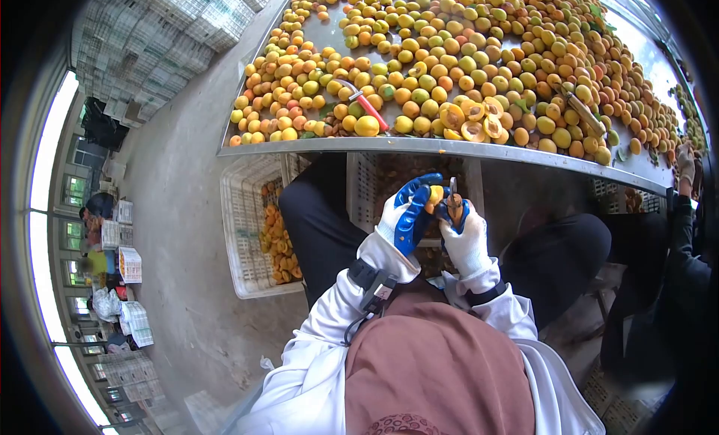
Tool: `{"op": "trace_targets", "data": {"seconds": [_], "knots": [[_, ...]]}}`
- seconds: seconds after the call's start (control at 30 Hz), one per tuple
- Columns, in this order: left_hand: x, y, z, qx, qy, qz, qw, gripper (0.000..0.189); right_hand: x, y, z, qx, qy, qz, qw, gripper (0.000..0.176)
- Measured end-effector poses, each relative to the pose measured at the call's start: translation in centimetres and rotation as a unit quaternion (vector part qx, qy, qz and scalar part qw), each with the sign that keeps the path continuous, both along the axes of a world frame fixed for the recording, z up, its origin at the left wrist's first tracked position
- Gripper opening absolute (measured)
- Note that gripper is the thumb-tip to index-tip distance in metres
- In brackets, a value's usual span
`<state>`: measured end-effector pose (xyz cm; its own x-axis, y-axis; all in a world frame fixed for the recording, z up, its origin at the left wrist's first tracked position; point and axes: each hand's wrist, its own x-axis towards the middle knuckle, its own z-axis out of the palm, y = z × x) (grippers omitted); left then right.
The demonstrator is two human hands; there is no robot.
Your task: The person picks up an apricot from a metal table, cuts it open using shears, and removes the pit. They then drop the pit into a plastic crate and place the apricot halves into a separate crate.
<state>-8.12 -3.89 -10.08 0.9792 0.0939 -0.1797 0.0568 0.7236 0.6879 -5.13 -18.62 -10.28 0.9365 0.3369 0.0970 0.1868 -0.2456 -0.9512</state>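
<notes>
Both hands wear white gloves with blue-coated palms and meet over my lap, just below the table edge. My left hand (408, 214) is closed around a yellow-orange apricot (434, 198), which shows between the fingers. My right hand (466, 236) grips a small knife (454, 198) with a brown handle, its metal blade pointing up beside the apricot. Above them, on the metal table (442, 145), lie apricot halves (473, 128) with their cut faces showing. A red-handled knife (368, 109) with a curved blade rests among the whole apricots (419, 83).
Under the table stand a white crate (236, 244) of apricot pieces (275, 248) and another crate (362, 192) behind my hands. A wooden-handled tool (584, 114) lies on the fruit. At right, another person's gloved hand (685, 164) reaches the table. Stacked crates (161, 46) fill the far left.
</notes>
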Motion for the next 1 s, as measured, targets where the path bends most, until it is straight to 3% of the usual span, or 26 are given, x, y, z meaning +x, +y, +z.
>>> {"op": "trace_targets", "data": {"seconds": [0.07,0.1,0.2,0.43,0.63,0.87,1.0], "knots": [[0.2,-0.1,0.4,0.096,0.030,0.063,0.993,0.043,-0.1,0.2,-0.4,-0.025,0.002,-0.006,1.000,0.024],[0.2,0.4,-0.1,0.097,0.029,0.067,0.993,0.043,-0.1,0.1,-0.5,-0.023,0.001,-0.003,1.000,0.024],[0.3,1.6,-0.5,0.061,0.199,0.086,0.974,0.058,-0.4,-0.3,0.5,-0.121,0.037,0.083,0.989,0.030],[0.3,3.3,-0.9,0.081,0.256,0.038,0.963,0.062,-1.5,0.1,0.0,-0.117,-0.001,0.177,0.977,0.029],[0.7,3.0,-5.1,0.113,0.183,0.066,0.974,0.066,-1.4,0.3,-0.1,-0.136,0.019,0.176,0.975,0.030],[0.6,1.9,-3.5,0.068,0.181,0.055,0.980,0.063,-1.8,0.6,-0.1,-0.128,0.061,0.156,0.978,0.025],[0.7,1.3,-3.5,0.112,0.182,0.095,0.972,0.064,-1.9,0.6,-0.4,-0.148,0.054,0.163,0.974,0.027]]}}
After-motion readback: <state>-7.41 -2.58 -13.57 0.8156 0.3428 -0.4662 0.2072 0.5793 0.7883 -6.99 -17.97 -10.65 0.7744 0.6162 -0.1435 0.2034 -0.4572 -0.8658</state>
